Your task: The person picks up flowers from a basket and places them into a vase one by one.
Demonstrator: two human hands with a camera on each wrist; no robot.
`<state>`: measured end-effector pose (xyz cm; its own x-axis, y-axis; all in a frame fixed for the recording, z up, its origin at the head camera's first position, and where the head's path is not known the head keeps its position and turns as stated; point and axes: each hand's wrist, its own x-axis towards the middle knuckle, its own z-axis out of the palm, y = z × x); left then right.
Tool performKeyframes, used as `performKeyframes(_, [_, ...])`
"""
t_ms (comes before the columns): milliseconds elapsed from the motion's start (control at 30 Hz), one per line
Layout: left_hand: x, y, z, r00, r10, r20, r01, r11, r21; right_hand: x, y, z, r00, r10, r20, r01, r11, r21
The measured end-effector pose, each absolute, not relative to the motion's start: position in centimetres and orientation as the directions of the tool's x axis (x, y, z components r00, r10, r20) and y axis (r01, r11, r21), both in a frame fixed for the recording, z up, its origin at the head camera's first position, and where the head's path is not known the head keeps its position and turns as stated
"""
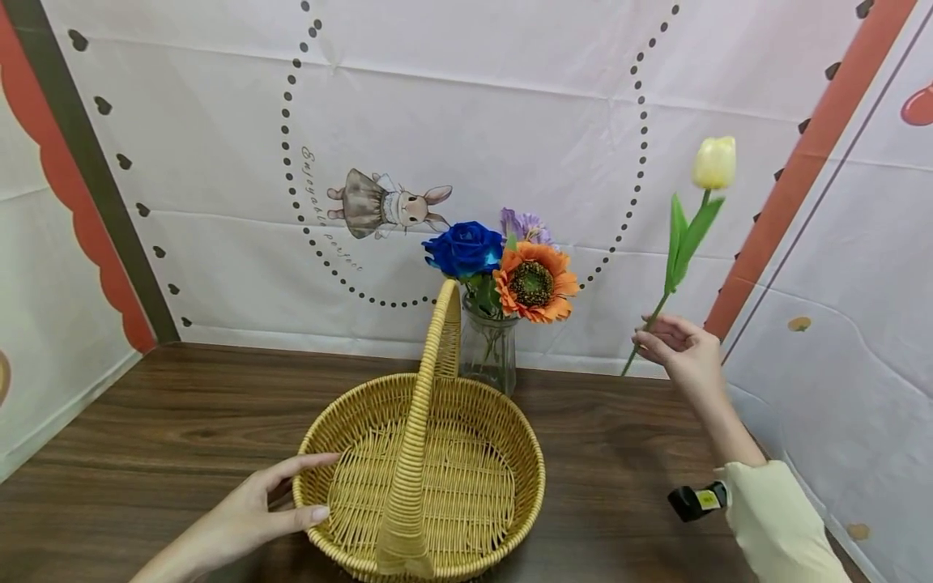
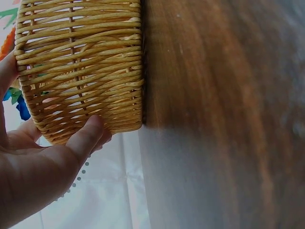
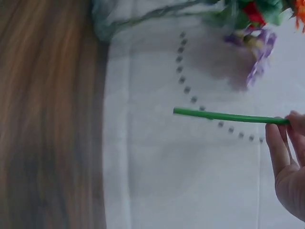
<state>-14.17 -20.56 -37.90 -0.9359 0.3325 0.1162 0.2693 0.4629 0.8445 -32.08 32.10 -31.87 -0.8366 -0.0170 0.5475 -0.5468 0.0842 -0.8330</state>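
Observation:
My left hand (image 1: 251,506) grips the left side of a round wicker basket (image 1: 538,465), with thumb and index finger over its rim. Other fingers press the outer wall in the left wrist view. The basket stands on the table, and no item lies inside. My right hand (image 1: 688,348) pinches the lower stem of a yellow tulip (image 1: 714,164), held upright and slightly tilted at the right. Its cut green stem end (image 3: 209,115) sticks out below the fingers in the right wrist view. Behind the basket, a clear glass vase (image 1: 497,348) holds a blue rose (image 1: 466,249), an orange sunflower (image 1: 557,283) and a purple flower (image 1: 528,227).
The basket's tall arched handle (image 1: 414,437) rises across its middle and partly overlaps the vase. Under everything lies a dark wooden table (image 1: 182,421). A printed white cloth (image 1: 510,121) with a rabbit picture hangs behind, and similar cloth hangs at both sides.

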Motion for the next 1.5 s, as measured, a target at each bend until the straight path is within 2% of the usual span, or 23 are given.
performKeyframes(233, [-14.1,-20.6,-38.3,-0.934,0.322,0.156,0.303,0.480,0.823,-29.3,24.7,-26.0,-0.823,0.118,0.556,-0.559,0.001,-0.829])
performKeyframes(400, [-14.1,-20.6,-38.2,-0.933,0.325,0.156,0.304,0.476,0.825,-29.8,21.4,-23.7,-0.807,0.192,0.558,-0.574,-0.037,-0.818])
performKeyframes(700, [-14.1,-20.5,-38.2,-0.932,0.316,0.176,0.320,0.495,0.808,-32.4,18.3,-22.0,-0.726,0.311,0.614,-0.660,-0.061,-0.749])
performKeyframes(867, [-14.1,-20.5,-38.2,-0.930,0.316,0.188,0.330,0.491,0.807,-33.3,17.2,-21.4,-0.722,0.341,0.602,-0.661,-0.086,-0.745])
performKeyframes(1033, [-14.2,-20.5,-38.2,-0.930,0.324,0.173,0.319,0.481,0.817,-33.7,16.2,-21.7,-0.718,0.319,0.619,-0.636,0.060,-0.769])
performKeyframes(1133, [-14.2,-20.6,-38.2,-0.932,0.325,0.163,0.311,0.482,0.819,-34.0,15.8,-22.4,-0.732,0.287,0.618,-0.595,0.174,-0.785])
performKeyframes(1367, [-14.2,-20.5,-38.3,-0.934,0.318,0.166,0.309,0.482,0.820,-33.6,16.0,-23.7,-0.860,0.113,0.497,-0.454,0.276,-0.847])
performKeyframes(1500, [-14.3,-20.5,-38.2,-0.935,0.319,0.156,0.302,0.483,0.822,-33.2,16.6,-23.7,-0.880,0.065,0.470,-0.424,0.338,-0.840])
